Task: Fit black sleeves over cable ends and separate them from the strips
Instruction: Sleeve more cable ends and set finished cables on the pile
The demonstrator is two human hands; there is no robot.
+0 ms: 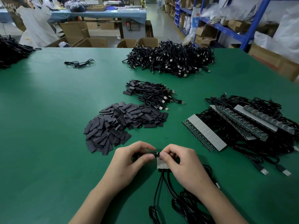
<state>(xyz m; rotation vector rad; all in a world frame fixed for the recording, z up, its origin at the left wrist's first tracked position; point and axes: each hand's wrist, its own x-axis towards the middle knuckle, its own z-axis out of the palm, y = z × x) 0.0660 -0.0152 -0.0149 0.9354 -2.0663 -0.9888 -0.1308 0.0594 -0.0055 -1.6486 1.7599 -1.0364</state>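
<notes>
At the near edge of the green table (48,126), the left hand (129,160) pinches a small black tubular sleeve (155,154) between thumb and curled fingers. The right hand (179,162) clamps its fingertips on a short grey strip (160,164) trailing thin black cables (161,183). Just beyond lies a heap of flat black sleeves (123,125).

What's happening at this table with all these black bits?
A person is working at a green table. The left hand pinches a black sleeve, and the right hand pinches a short strip with cables trailing from it. The two meet at the strip's top end. A sleeve pile lies just beyond the hands, with sleeved cables behind it. Full strips wait at the right.
</notes>
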